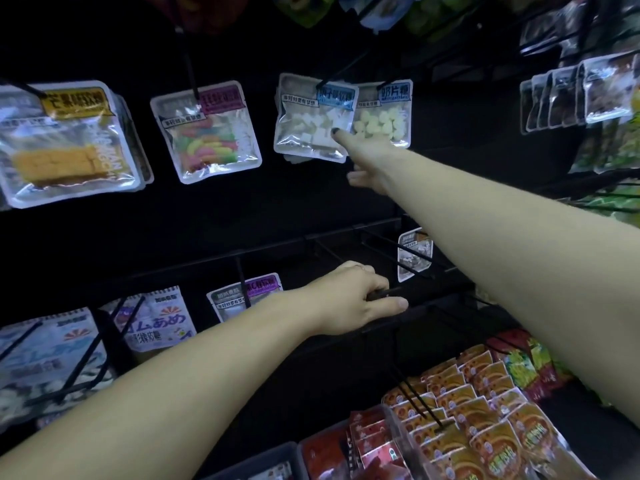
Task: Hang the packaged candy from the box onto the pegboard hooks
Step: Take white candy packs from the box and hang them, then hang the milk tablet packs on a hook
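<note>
Hanging step: right hand (369, 157) fingertip on white-cube candy bag (313, 123) at upper centre, holding nothing; left hand (349, 299) pinches bare hook (384, 293) mid-frame; next needs a fresh bag from the box (398, 441).

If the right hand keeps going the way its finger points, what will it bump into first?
Probably the blue-labelled bag of white cubes. The right hand already has its fingertip at that bag's lower right corner, though whether it touches is unclear.

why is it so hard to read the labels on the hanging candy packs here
Head view: dim overall, black pegboard swallowing light; white glare streaks on the clear yellow-labelled candy pouch; soft blur on the blue-labelled pouch of white cubes by the right hand; wide-angle bending toward the edges.
</note>
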### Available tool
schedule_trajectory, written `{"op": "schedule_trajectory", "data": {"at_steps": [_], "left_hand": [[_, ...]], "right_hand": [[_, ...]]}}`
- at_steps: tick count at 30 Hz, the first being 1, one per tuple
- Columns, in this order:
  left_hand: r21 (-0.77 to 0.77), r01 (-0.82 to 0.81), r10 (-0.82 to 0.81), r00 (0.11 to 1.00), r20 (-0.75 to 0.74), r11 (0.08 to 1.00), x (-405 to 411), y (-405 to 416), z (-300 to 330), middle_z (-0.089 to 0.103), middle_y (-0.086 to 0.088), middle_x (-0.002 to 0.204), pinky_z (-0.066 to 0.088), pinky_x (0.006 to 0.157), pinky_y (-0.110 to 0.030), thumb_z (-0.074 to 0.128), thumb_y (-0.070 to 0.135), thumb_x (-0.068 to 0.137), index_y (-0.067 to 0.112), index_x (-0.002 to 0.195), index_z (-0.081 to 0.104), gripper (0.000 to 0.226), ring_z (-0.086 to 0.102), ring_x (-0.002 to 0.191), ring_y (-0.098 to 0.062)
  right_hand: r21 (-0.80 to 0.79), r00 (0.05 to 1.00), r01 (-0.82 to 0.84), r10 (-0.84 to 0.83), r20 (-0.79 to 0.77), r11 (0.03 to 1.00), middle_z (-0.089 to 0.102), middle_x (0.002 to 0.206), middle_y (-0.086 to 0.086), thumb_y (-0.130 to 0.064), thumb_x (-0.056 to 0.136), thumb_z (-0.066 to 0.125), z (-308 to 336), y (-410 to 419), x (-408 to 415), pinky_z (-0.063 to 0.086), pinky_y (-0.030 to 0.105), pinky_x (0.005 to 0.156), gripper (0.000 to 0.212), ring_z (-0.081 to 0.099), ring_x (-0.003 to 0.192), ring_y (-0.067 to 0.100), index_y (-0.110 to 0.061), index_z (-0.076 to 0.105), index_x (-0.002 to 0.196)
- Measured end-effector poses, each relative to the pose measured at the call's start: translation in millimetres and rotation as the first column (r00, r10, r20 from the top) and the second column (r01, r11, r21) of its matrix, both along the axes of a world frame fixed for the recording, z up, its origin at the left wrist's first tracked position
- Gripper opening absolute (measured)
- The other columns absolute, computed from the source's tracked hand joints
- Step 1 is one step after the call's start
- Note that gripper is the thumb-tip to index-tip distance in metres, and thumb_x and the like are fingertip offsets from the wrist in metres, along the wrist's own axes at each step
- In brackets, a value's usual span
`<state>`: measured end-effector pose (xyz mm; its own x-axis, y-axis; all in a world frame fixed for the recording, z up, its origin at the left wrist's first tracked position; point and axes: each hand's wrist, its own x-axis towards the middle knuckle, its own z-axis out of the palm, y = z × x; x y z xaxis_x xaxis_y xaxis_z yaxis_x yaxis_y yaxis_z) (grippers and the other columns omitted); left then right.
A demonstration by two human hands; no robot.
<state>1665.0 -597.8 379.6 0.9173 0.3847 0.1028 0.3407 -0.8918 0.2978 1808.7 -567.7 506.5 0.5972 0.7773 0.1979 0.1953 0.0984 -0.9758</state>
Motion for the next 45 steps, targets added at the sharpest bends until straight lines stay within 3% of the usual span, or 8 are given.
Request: {"op": "schedule_trajectory", "data": {"at_steps": [3, 8, 13, 20, 26, 31, 39, 45], "left_hand": [[0.072, -0.004, 0.005, 1.0, -0.014, 0.997, -8.2, -5.2, 5.5, 0.06, 0.002, 0.112, 0.042, 0.11, -0.038, 0.062, 0.047, 0.1, 0.018, 0.107, 0.068, 0.031, 0.043, 0.127, -0.016], [0.182, -0.028, 0.011, 0.996, 0.091, 0.983, -47.1, -31.9, 14.2, 0.055, 0.001, 0.145, 0.029, 0.12, -0.03, 0.07, 0.035, 0.096, 0.021, 0.142, 0.057, 0.05, 0.035, 0.144, -0.018], [0.258, -0.044, -0.041, 0.948, 0.316, 0.965, -118.3, -80.2, 2.1, 0.057, 0.004, 0.141, 0.028, 0.112, -0.013, 0.072, 0.021, 0.093, 0.02, 0.129, 0.065, 0.037, 0.044, 0.137, -0.01], [0.191, -0.084, 0.009, 0.932, 0.363, 0.978, -210.8, -145.4, -102.7, 0.066, 0.0, 0.126, 0.039, 0.106, -0.017, 0.07, 0.004, 0.085, 0.013, 0.105, 0.071, 0.021, 0.054, 0.126, -0.012], [-0.13, -0.189, 0.212, 0.959, 0.187, 0.973, -265.8, -161.5, -246.5, 0.071, -0.001, 0.115, 0.047, 0.095, -0.031, 0.067, 0.009, 0.087, 0.012, 0.111, 0.07, 0.025, 0.062, 0.108, -0.014], [-0.377, -0.394, 0.38, 0.918, -0.113, 0.838, -291.7, -168.3, -356.5, 0.07, 0.001, 0.122, 0.051, 0.102, -0.035, 0.068, 0.008, 0.09, 0.017, 0.122, 0.068, 0.033, 0.065, 0.113, -0.015], [-0.297, -0.547, 0.382, 0.799, -0.465, 0.783, -303.7, -190.7, -451.6, 0.067, -0.008, 0.127, 0.052, 0.095, -0.04, 0.065, 0.026, 0.094, 0.017, 0.124, 0.064, 0.031, 0.062, 0.118, -0.029], [0.03, -0.381, 0.32, 0.728, -0.607, 0.924, -303.9, -199.2, -467.7, 0.054, -0.005, 0.153, 0.004, 0.13, -0.035, 0.055, 0.041, 0.099, 0.018, 0.148, 0.052, 0.054, 0.03, 0.153, -0.023]], "right_hand": [[0.033, 0.999, 0.015, -0.016, 0.028, 0.999, 0.059, 0.135, 0.022, -0.041, 0.096, 0.068, -9.9, -29.3, -10.5, 0.059, 0.046, 0.097, 0.055, 0.069, 0.116, 0.035, -0.01, 0.04, 0.132], [0.067, 0.947, 0.098, -0.114, 0.301, 0.993, 0.061, 0.099, 0.0, -0.038, 0.095, 0.067, -36.6, -89.3, -37.5, 0.053, 0.028, 0.072, 0.045, 0.062, 0.085, 0.013, -0.014, 0.047, 0.127], [0.146, 0.909, 0.08, -0.132, 0.395, 0.986, 0.062, 0.088, -0.009, -0.031, 0.1, 0.062, -87.5, -161.6, -93.3, 0.037, 0.0, 0.062, 0.023, 0.054, 0.076, -0.002, -0.018, 0.055, 0.118], [-0.008, 0.91, -0.127, 0.119, 0.397, 0.992, 0.062, 0.075, -0.006, -0.019, 0.095, 0.065, -212.2, -212.5, -171.4, 0.041, 0.012, 0.059, 0.008, 0.05, 0.058, -0.001, -0.018, 0.059, 0.1], [-0.251, 0.901, -0.207, 0.285, 0.327, 0.945, 0.056, 0.07, -0.001, -0.01, 0.096, 0.062, -344.0, -245.3, -215.6, 0.037, 0.015, 0.053, 0.01, 0.044, 0.055, 0.004, -0.016, 0.054, 0.097], [-0.649, 0.834, -0.273, 0.511, 0.209, 0.71, 0.067, 0.086, 0.004, -0.008, 0.093, 0.065, -453.1, -257.5, -239.6, 0.047, 0.026, 0.068, 0.013, 0.063, 0.085, 0.022, -0.008, 0.063, 0.106], [-0.914, 0.707, -0.313, 0.706, -0.044, 0.257, 0.06, 0.141, 0.013, -0.027, 0.089, 0.075, -573.9, -269.4, -246.4, 0.053, 0.038, 0.1, 0.073, 0.06, 0.123, 0.03, -0.011, 0.044, 0.152], [-0.947, 0.614, -0.288, 0.786, -0.066, 0.145, 0.038, 0.164, 0.01, -0.039, 0.082, 0.082, -616.7, -273.8, -260.7, 0.045, 0.033, 0.108, 0.108, 0.044, 0.144, 0.031, -0.019, 0.017, 0.165]]}}
